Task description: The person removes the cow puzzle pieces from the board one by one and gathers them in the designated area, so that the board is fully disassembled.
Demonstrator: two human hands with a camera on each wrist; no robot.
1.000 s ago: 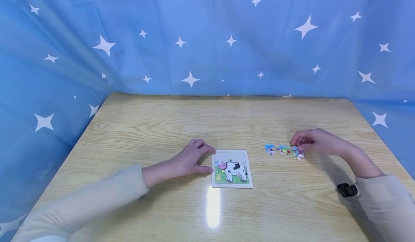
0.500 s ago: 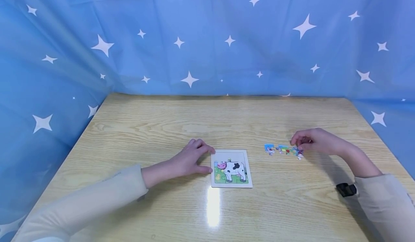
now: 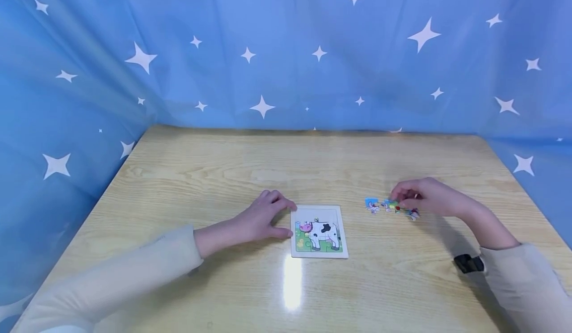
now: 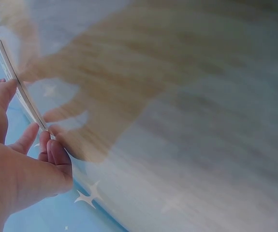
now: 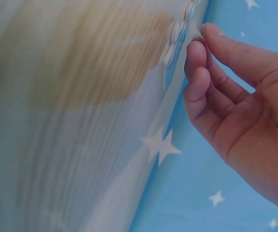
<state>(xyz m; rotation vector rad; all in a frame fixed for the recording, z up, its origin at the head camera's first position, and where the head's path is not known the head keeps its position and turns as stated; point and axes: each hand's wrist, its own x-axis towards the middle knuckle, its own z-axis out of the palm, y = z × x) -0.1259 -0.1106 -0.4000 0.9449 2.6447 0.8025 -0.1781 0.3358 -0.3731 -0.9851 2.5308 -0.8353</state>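
Note:
A square, pale-framed jigsaw puzzle showing a black-and-white cow lies on the table, its top strip bare. My left hand touches its left edge, thumb near the lower corner and fingers at the upper one. In the left wrist view the fingertips meet the thin edge of the puzzle board. My right hand is over a row of loose puzzle pieces, its fingers loosely bent and covering part of them. In the right wrist view nothing shows between this hand's thumb and fingers.
The wood-grained table ends at the back against a blue curtain with white stars, which also hangs at both sides. A bright reflection lies on the tabletop in front of the puzzle. A black band is at the right sleeve.
My right hand has shifted a little left along the loose pieces, uncovering the rightmost one and covering those in the middle. My left hand has stayed at the puzzle's edge.

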